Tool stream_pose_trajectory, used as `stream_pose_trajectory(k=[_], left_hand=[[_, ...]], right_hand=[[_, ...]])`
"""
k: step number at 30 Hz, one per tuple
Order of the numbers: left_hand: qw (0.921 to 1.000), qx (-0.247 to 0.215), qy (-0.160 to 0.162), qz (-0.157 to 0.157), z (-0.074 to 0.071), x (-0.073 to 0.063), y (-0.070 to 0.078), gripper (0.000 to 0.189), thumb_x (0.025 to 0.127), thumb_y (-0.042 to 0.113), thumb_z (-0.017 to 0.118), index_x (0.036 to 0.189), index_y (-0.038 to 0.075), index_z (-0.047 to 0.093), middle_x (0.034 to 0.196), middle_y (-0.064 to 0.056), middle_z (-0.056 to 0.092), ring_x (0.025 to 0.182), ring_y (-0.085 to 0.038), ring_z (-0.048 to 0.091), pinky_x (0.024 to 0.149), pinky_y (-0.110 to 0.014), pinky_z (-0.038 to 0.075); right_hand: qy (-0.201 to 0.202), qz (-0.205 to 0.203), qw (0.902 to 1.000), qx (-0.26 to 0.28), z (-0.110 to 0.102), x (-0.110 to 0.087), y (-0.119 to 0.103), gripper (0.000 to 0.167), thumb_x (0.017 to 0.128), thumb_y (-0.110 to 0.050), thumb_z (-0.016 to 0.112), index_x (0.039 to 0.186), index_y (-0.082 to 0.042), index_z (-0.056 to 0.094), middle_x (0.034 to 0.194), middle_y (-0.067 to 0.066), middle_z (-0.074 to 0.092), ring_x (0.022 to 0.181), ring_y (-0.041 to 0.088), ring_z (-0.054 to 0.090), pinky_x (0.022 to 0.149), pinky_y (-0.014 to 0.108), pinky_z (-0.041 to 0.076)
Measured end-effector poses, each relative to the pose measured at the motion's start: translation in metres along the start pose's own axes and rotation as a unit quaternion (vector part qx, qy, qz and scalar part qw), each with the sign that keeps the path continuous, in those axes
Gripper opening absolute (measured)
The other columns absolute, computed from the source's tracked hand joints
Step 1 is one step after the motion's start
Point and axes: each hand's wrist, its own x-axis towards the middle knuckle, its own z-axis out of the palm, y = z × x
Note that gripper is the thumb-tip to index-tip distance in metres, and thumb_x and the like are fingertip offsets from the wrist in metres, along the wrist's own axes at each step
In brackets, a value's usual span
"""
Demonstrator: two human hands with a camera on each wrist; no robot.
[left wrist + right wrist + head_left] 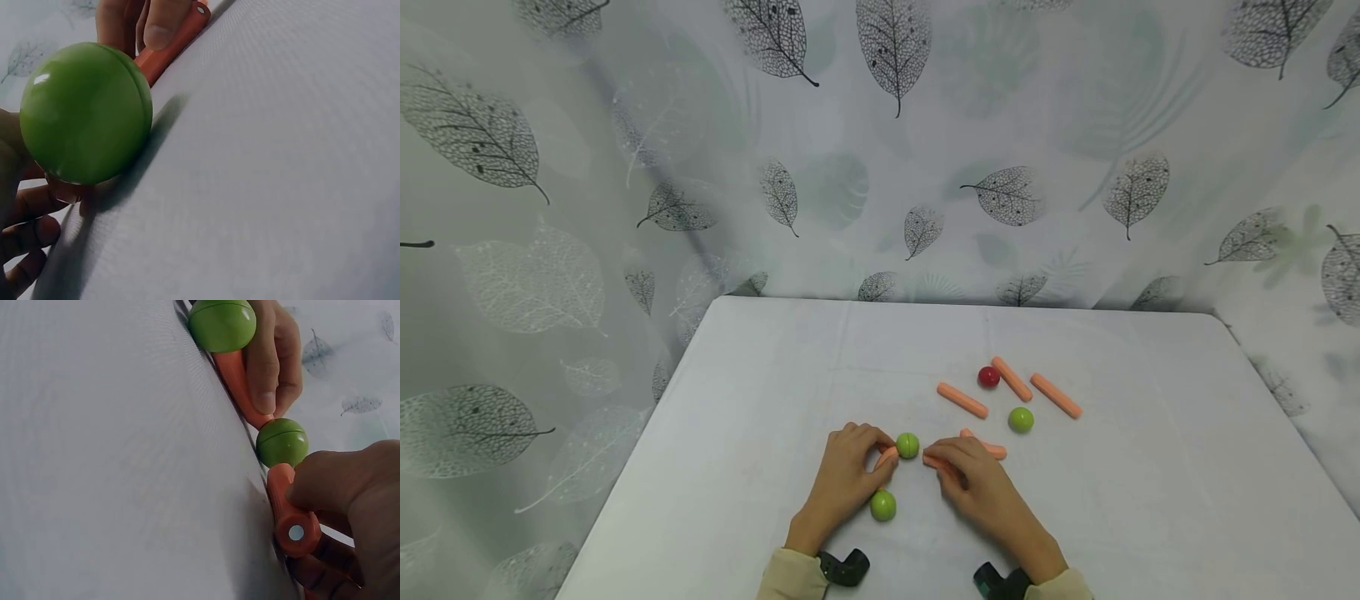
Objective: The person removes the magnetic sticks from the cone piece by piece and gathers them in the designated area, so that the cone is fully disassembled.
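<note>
Between thumb and fingers, my left hand (847,468) pinches an orange stick (887,456). One end of this stick is right at a green ball (907,445), the other by a second green ball (883,505) nearer me. Opposite it, my right hand (979,483) grips another orange stick (279,495). A round silvery spot (296,532) shows on that stick's near end in the right wrist view, and its far end overlaps the farther green ball. The nearer ball looms large in the left wrist view and hides part of the left hand's stick.
Beyond the right hand lies an orange stick (994,451), partly covered by the fingers. Farther back are three more sticks, a red ball (988,377) and a green ball (1021,419). All sit on a white-covered table (760,375) before a leaf-patterned curtain (842,250).
</note>
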Motion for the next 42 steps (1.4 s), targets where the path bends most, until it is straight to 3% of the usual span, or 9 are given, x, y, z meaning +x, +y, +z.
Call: stream_pose_trajectory(k=[14,23,30,36,42], left_hand=[[0.9998,0.002,0.006,-0.016,0.003,0.001,-0.002,0.010,0.094,0.030,0.078,0.101,0.026,0.072,0.094,0.013,0.071,0.088,-0.007,0.058,0.083,-0.032,0.042],[0.9996,-0.009,0.015,-0.022,0.002,0.002,-0.004,0.009,0.095,0.029,0.076,0.101,0.025,0.072,0.092,0.013,0.069,0.086,-0.006,0.057,0.082,-0.031,0.043],[0.9989,-0.018,0.038,-0.022,0.001,0.000,-0.005,0.009,0.093,0.025,0.077,0.100,0.023,0.071,0.088,0.014,0.064,0.079,-0.009,0.054,0.075,-0.025,0.039],[0.9979,-0.047,0.030,-0.035,-0.002,-0.001,-0.009,0.011,0.095,0.024,0.076,0.105,0.023,0.070,0.091,0.012,0.062,0.082,-0.009,0.056,0.076,-0.025,0.043],[0.9925,-0.109,0.016,-0.054,-0.007,-0.002,-0.011,0.013,0.097,0.024,0.075,0.109,0.024,0.070,0.095,0.012,0.062,0.087,-0.006,0.060,0.079,-0.024,0.050]], right_hand=[[0.006,0.017,0.9997,0.014,-0.001,0.001,0.001,0.032,0.086,-0.001,0.082,0.114,-0.016,0.076,0.112,-0.006,0.074,0.098,0.007,0.060,0.079,0.020,0.051],[0.006,0.055,0.9984,0.000,-0.004,0.013,-0.001,0.031,0.089,-0.004,0.080,0.116,-0.017,0.075,0.117,-0.005,0.073,0.111,0.014,0.064,0.092,0.035,0.057],[0.031,0.079,0.9964,-0.007,-0.001,0.039,0.005,0.027,0.091,-0.004,0.078,0.116,-0.016,0.075,0.111,-0.004,0.073,0.095,0.009,0.058,0.079,0.028,0.053],[0.021,0.103,0.9944,-0.014,0.007,0.056,0.009,0.025,0.093,-0.002,0.074,0.115,-0.013,0.074,0.101,-0.001,0.071,0.089,0.013,0.055,0.076,0.029,0.048],[-0.017,0.124,0.9921,-0.007,0.014,0.067,0.010,0.022,0.095,-0.005,0.074,0.116,-0.010,0.075,0.107,0.001,0.076,0.098,0.021,0.063,0.087,0.039,0.053]])
